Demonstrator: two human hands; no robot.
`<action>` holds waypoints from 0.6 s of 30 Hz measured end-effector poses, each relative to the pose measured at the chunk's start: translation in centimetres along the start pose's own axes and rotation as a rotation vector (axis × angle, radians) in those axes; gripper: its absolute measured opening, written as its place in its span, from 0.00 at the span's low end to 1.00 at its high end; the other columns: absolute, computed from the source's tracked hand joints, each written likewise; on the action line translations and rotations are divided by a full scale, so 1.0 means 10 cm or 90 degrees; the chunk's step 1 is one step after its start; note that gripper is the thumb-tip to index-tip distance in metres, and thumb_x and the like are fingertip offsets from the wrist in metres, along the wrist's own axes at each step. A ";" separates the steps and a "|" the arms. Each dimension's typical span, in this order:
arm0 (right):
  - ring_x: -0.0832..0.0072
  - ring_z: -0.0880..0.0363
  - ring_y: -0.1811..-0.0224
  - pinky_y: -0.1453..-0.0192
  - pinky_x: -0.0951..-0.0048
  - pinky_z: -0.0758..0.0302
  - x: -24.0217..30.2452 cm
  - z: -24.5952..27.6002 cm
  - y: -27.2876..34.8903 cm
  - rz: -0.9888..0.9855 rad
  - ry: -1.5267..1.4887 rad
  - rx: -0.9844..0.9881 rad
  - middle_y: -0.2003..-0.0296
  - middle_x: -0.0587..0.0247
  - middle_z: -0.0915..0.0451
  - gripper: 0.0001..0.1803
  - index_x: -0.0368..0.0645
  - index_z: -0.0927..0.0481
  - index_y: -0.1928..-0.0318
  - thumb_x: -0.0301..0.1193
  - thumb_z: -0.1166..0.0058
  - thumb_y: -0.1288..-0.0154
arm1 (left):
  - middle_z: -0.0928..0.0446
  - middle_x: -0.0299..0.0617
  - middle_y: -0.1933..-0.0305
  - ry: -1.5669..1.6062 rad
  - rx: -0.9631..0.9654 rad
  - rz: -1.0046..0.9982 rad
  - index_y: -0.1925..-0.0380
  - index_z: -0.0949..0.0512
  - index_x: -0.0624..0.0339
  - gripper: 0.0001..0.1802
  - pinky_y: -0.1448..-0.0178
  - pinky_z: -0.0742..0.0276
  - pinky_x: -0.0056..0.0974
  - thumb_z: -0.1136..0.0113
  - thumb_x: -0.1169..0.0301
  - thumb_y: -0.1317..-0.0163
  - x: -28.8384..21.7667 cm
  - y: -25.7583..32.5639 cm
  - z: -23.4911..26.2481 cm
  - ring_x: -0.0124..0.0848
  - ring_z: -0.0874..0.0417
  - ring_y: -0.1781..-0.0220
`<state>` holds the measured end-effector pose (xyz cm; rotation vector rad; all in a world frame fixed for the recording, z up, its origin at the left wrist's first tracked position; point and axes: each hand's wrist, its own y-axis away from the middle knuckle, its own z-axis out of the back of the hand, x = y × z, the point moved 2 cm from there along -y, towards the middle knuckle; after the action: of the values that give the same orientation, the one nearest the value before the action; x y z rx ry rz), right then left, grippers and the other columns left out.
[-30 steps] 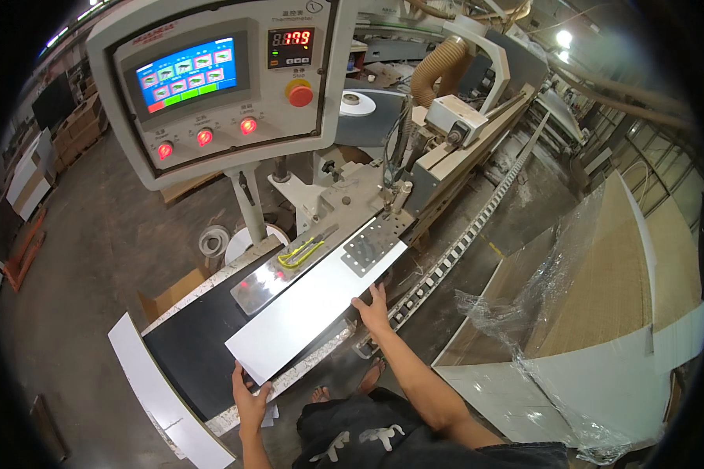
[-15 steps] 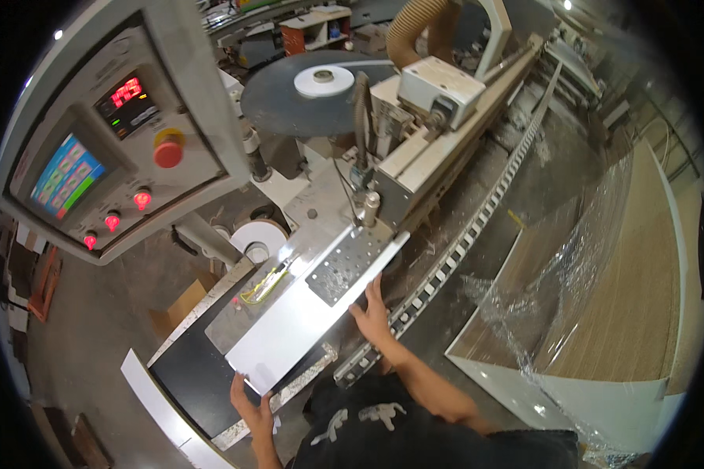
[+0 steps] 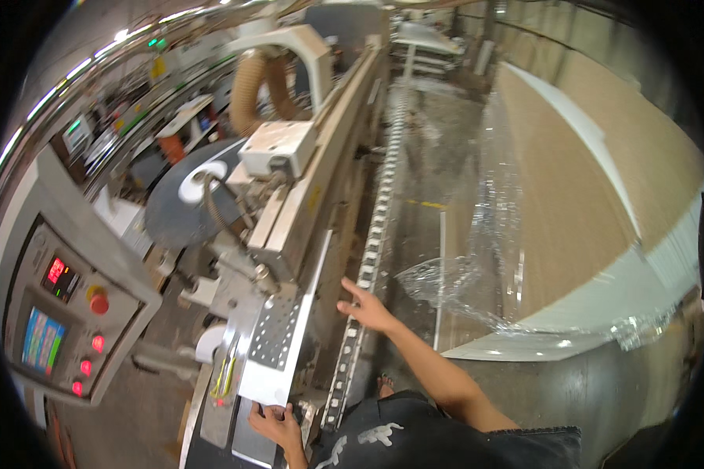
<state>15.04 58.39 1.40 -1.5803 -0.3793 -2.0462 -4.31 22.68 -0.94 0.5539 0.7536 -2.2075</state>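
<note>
A long white panel (image 3: 264, 384) lies on the bed of an edge-banding machine (image 3: 280, 199), its narrow strip running forward beside a perforated metal plate (image 3: 274, 338). At the panel's near end, my left hand (image 3: 278, 426) has its fingers curled against the edge, with the thumb by the right corner. My right hand (image 3: 370, 309) is off the panel, to its right, with fingers apart and nothing in them. Below it runs a rail of small white blocks (image 3: 377, 234). A yellow-green looped item (image 3: 225, 377) rests left of the panel.
A control box (image 3: 70, 313) with screen, lit buttons and a red knob stands at left. Behind it are a round tape reel (image 3: 168, 205) and a ribbed hose (image 3: 248, 90). Large brown-and-white boards (image 3: 575, 203) with clear plastic wrap (image 3: 485, 293) stand on the right.
The head view has swung right and upward. The white panel has slid forward along the machine. My right hand has come away from the panel's side; my left stays at its near end.
</note>
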 end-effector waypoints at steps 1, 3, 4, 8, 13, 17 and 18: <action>0.63 0.31 0.24 0.24 0.61 0.32 0.07 0.14 0.28 -0.045 0.012 -0.008 0.25 0.48 0.30 0.41 0.41 0.35 0.22 0.46 0.34 0.27 | 0.27 0.62 0.36 0.014 0.000 0.007 0.70 0.23 0.60 0.17 0.35 0.37 0.63 0.22 0.68 0.49 -0.15 -0.06 -0.04 0.58 0.30 0.42; 0.67 0.22 0.34 0.33 0.65 0.25 0.15 0.29 0.91 -0.164 0.063 -0.044 0.31 0.53 0.22 0.38 0.42 0.30 0.24 0.44 0.33 0.28 | 0.27 0.63 0.36 0.003 0.004 -0.014 0.68 0.23 0.60 0.16 0.35 0.34 0.61 0.23 0.71 0.48 -0.26 -0.18 -0.17 0.58 0.29 0.41; 0.67 0.21 0.33 0.30 0.64 0.25 0.03 0.34 1.29 -0.213 0.051 -0.080 0.33 0.52 0.21 0.37 0.40 0.29 0.26 0.44 0.34 0.27 | 0.27 0.62 0.35 -0.017 0.014 -0.046 0.65 0.22 0.61 0.15 0.35 0.32 0.60 0.23 0.72 0.47 -0.20 -0.21 -0.30 0.59 0.28 0.39; 0.59 0.18 0.36 0.31 0.61 0.24 -0.10 0.36 2.62 -0.273 0.167 -0.055 0.37 0.50 0.18 0.30 0.35 0.23 0.33 0.45 0.40 0.25 | 0.28 0.66 0.37 -0.023 0.019 -0.140 0.57 0.21 0.59 0.27 0.33 0.36 0.63 0.26 0.48 0.41 -0.04 -0.30 -0.67 0.63 0.30 0.36; 0.63 0.13 0.44 0.38 0.64 0.21 -0.35 0.24 3.91 -0.415 -0.038 -0.171 0.48 0.55 0.11 0.32 0.34 0.24 0.32 0.45 0.37 0.26 | 0.29 0.66 0.35 0.090 0.261 -0.297 0.43 0.22 0.66 0.29 0.31 0.29 0.57 0.27 0.57 0.36 -1.08 -0.17 -0.20 0.59 0.26 0.37; 0.62 0.15 0.40 0.35 0.63 0.23 -0.34 0.38 3.98 -0.324 0.057 -0.106 0.43 0.51 0.13 0.34 0.35 0.27 0.29 0.47 0.41 0.25 | 0.41 0.67 0.21 0.279 0.371 -0.504 0.36 0.23 0.61 0.39 0.20 0.44 0.62 0.29 0.43 0.38 -1.80 0.01 -0.47 0.63 0.39 0.22; 0.61 0.16 0.39 0.35 0.63 0.23 -0.36 0.35 3.87 -0.296 0.073 -0.083 0.42 0.50 0.14 0.35 0.35 0.28 0.29 0.47 0.42 0.24 | 0.35 0.64 0.27 0.295 0.369 -0.516 0.40 0.23 0.63 0.32 0.22 0.42 0.62 0.31 0.49 0.33 -2.29 -0.01 -0.15 0.62 0.36 0.24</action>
<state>40.12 29.11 -4.67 -1.5459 -0.6297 -2.5436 10.57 35.07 11.31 1.2467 0.6123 -3.1363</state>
